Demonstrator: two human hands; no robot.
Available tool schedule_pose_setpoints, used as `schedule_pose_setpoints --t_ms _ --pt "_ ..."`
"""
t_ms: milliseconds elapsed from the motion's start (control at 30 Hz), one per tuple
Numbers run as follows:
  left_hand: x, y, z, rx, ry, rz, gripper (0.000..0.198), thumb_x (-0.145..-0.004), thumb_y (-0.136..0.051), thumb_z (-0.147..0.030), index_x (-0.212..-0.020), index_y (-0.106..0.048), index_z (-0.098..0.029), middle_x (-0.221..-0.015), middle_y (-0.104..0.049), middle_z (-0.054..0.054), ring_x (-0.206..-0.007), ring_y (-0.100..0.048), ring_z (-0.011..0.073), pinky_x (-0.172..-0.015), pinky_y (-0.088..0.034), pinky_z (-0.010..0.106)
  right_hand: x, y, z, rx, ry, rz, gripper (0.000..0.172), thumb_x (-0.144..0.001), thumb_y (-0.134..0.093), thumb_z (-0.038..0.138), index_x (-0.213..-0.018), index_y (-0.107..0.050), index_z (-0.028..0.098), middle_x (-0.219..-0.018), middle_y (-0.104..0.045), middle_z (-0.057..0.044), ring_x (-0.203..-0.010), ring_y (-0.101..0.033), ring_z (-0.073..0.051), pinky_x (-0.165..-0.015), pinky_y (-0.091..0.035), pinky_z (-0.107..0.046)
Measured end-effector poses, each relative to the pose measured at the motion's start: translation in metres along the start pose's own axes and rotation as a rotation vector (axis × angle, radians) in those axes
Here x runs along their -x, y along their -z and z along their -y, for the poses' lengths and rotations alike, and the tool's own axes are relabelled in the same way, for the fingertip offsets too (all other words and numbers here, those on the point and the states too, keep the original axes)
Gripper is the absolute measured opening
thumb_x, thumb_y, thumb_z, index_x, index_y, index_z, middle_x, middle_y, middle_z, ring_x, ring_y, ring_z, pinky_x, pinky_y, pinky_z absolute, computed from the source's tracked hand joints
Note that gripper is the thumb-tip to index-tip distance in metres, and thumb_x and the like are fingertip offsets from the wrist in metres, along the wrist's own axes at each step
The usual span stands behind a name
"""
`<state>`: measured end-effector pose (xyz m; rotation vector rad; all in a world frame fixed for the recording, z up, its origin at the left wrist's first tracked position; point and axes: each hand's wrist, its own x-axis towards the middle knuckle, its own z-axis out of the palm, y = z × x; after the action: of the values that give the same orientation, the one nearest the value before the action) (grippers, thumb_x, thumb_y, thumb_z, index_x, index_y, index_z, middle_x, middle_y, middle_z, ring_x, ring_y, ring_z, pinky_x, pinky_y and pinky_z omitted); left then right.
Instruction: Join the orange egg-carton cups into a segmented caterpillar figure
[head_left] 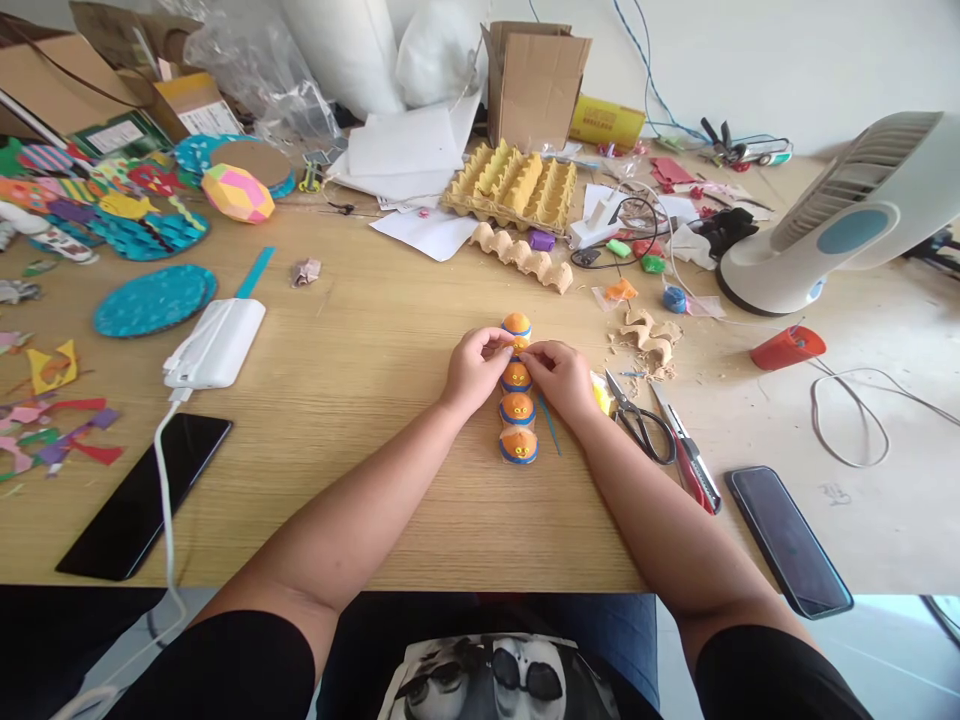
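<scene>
Through the head view, bringing the fingers of the left hand [478, 372] and right hand [559, 380] in from both sides to the row of orange cups [517, 380], touching the second cup from the far end; leaving hidden whether clamped or merely resting there. Pointing the row toward the middle of the tabletop's [457, 530] near edge. Seeing scissors [631, 408] and a cutter [694, 465] lying beside the right forearm, a phone [787, 540] near the right near corner, an egg tray [517, 190] by the far edge.

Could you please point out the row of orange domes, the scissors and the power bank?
Row of orange domes [516, 377]: head view, middle dome.
Scissors [628, 404]: head view, near pivot.
Power bank [223, 342]: head view, upper face.
</scene>
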<state>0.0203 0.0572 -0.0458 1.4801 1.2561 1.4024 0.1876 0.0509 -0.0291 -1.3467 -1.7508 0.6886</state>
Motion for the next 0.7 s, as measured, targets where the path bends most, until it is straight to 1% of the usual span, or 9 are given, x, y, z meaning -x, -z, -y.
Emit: schedule_pose_setpoints --t_ms 233,400,700 --pt "-0.001 0.009 -0.003 -0.068 -0.036 0.040 0.010 -0.083 -0.072 -0.027 -0.091 -0.074 -0.021 -0.099 -0.064 0.004 -0.089 -0.063 0.0160 -0.087 -0.052 0.031 0.001 -0.001 0.003 -0.119 -0.050 -0.017 0.026 -0.087 -0.067 0.041 -0.088 -0.077 0.018 -0.079 -0.073 -0.005 -0.070 -0.061 -0.018 -0.067 -0.047 -0.030" --pt "-0.002 0.012 -0.001 -0.032 -0.039 0.095 0.009 -0.084 -0.073 -0.026 -0.092 -0.075 -0.021 -0.098 -0.064 0.004 -0.090 -0.063 0.0159 -0.086 -0.053 0.031 0.001 -0.001 0.003 -0.149 -0.068 -0.010 0.028 -0.085 -0.068 0.043 -0.088 -0.077 0.017 -0.077 -0.072 -0.004 -0.069 -0.060 -0.017 -0.064 -0.047 -0.029" --pt "-0.001 0.013 -0.001 -0.057 -0.030 0.089 0.008 -0.083 -0.075 -0.027 -0.087 -0.074 -0.020 -0.093 -0.065 0.003 -0.085 -0.063 0.0153 -0.081 -0.053 0.030 0.000 -0.001 0.002 -0.142 -0.046 -0.017 0.026 -0.085 -0.068 0.041 -0.087 -0.078 0.017 -0.077 -0.072 -0.004 -0.067 -0.061 -0.016 -0.063 -0.048 -0.028"
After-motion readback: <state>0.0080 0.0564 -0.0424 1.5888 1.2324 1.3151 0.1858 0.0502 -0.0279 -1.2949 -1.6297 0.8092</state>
